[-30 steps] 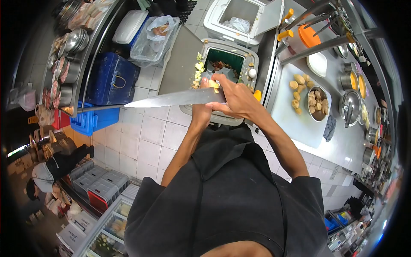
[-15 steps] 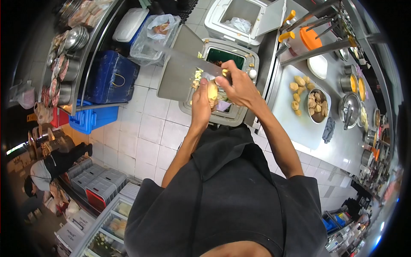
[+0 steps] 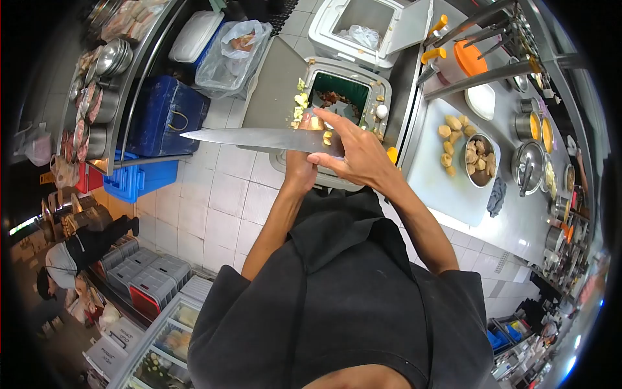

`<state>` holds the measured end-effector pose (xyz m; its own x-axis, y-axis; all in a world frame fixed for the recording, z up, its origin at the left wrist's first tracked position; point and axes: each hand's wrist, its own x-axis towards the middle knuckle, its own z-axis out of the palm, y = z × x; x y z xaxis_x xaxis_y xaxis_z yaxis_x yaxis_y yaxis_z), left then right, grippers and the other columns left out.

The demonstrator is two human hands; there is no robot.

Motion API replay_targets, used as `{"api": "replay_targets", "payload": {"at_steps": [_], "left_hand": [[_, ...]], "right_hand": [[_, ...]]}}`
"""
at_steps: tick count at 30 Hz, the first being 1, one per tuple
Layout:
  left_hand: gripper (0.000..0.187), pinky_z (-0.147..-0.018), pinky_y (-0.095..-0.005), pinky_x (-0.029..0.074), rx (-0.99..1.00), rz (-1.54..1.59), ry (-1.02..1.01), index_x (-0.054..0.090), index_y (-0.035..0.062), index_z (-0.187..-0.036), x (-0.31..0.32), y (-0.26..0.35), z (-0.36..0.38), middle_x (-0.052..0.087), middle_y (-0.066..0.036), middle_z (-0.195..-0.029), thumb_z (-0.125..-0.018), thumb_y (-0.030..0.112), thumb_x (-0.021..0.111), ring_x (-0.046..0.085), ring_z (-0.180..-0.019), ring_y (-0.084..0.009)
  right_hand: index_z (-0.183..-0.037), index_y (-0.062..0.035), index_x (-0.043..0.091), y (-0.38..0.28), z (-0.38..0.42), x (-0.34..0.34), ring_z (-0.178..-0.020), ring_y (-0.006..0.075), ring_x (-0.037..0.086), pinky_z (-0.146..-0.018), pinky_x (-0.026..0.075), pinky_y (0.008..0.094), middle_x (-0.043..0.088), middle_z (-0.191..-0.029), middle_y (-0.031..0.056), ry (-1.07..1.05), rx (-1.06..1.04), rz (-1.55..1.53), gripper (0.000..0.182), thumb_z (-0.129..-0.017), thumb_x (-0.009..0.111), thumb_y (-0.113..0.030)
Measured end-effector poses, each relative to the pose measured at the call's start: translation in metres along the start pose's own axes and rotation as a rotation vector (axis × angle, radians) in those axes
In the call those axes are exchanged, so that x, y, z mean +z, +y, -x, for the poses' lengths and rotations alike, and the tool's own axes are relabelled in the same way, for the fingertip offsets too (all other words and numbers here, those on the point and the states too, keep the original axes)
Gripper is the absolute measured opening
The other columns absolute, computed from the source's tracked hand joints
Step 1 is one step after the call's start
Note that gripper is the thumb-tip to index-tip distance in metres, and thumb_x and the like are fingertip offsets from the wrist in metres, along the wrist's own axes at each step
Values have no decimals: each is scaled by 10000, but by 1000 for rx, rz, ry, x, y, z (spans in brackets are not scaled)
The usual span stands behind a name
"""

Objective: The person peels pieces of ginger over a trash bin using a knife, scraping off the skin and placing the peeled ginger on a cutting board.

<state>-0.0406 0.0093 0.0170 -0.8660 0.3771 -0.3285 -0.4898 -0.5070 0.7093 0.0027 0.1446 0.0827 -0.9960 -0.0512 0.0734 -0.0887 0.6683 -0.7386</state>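
Observation:
My right hand (image 3: pixel 358 152) grips a large kitchen knife (image 3: pixel 249 138) by its yellow handle, whose butt shows below the palm. The blade lies broadside across my left hand and points left, with small yellow bits stuck near its heel. My left hand (image 3: pixel 299 174) is closed around a pale yellow piece of ginger (image 3: pixel 316 122), mostly hidden behind the blade and fingers. Both hands are over an open waste bin (image 3: pixel 383 83) with scraps inside. Yellow peelings (image 3: pixel 300 101) lie along the bin's left edge.
At the right, a white cutting board (image 3: pixel 427 175) bears several peeled pieces, a metal bowl (image 3: pixel 473 180) of brown lumps and a grey cloth (image 3: pixel 497 196). A white bin (image 3: pixel 324 29) stands beyond. Blue containers (image 3: pixel 165 120) are at the left. Another person (image 3: pixel 63 264) bends at far left.
The knife has swung from pointing up-left to lying nearly level, lower and nearer my body. The blade now covers much of the ginger and my left hand.

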Motion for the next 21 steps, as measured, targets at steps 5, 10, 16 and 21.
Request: {"api": "replay_targets", "payload": {"at_steps": [5,10,16,21], "left_hand": [[391,-875,-273,456,-29,-56,22,534,47,-1248,-2,3,-2,560,-20,-1091,-1040,370,464,540,-1017,-88],[368,-687,-242,453,-22,-126,107,545,55,-1165,6,6,0,544,5,-960,-1044,386,437,534,-838,-73],[400,-507,-232,356,-93,-257,62,567,80,-1037,2,6,-1,522,34,-787,-1055,416,351,474,-618,-64],[498,-446,-225,249,-22,-314,78,584,83,-915,-10,-1,-1,425,45,-613,-1063,440,270,346,-495,-53]], "right_hand": [[-1323,-118,502,2,-3,4,-747,379,661,-652,518,445,662,-985,200,91,-86,-9,682,-842,657,-576],[-1258,-86,531,0,-8,1,-778,390,654,-676,513,444,658,-985,202,34,-31,-22,599,-859,670,-510],[-1220,-62,534,18,-16,14,-836,398,641,-713,509,443,645,-978,205,58,-29,-20,504,-897,652,-432],[-1288,-75,512,22,-21,4,-875,395,636,-745,505,424,642,-1027,227,54,26,1,517,-914,639,-408]]}}
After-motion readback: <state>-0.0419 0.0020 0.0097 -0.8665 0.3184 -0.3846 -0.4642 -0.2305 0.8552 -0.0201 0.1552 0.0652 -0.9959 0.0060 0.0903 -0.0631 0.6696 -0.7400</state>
